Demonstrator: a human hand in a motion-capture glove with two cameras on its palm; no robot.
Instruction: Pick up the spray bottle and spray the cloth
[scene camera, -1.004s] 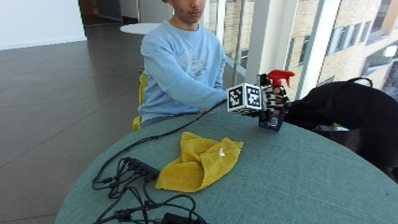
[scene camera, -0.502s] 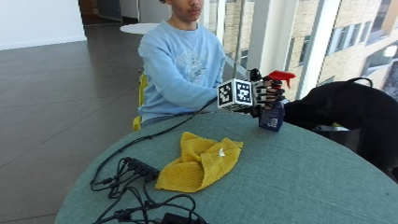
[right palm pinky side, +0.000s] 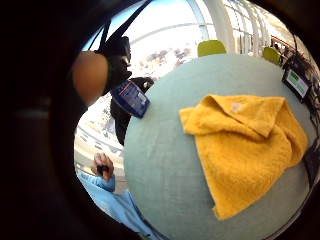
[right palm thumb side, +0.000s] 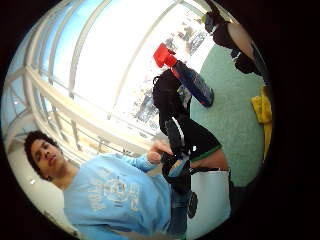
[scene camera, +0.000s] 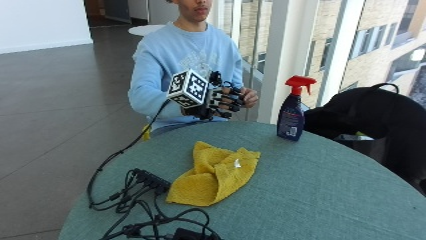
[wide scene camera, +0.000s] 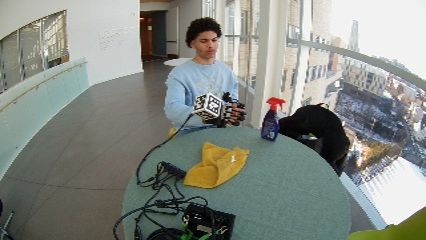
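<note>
Cables (scene camera: 143, 192) lie tangled on the round green desk (scene camera: 319, 200), at the far left w/ respect to the spray bottle (scene camera: 293, 110). Next along, a yellow cloth (scene camera: 214, 172) sits crumpled on the desk, left of the bottle & nearer the camera, well apart from it. Above the cloth's far side, at the desk edge by the person's chest, the gloved right hand (scene camera: 223, 100) is raised off the desk, fingers curled, holding nothing; the bare hand (scene camera: 249, 95) touches it from the bottle side, so the hands are together. Neither touches the bottle.

Spray bottle: dark blue body, red trigger head, standing upright on the desk near its far edge, untouched. Same bottle shows in the thumb-side palm view (right palm thumb side: 187, 75), upright on the desk. Little-finger-side palm view shows the cloth (right palm pinky side: 245, 145) spread on the desk, bottle base (right palm pinky side: 131, 98) at the desk rim.

Right of the bottle, just beside it, a black bag (scene camera: 373, 120) sits off the desk edge.
</note>
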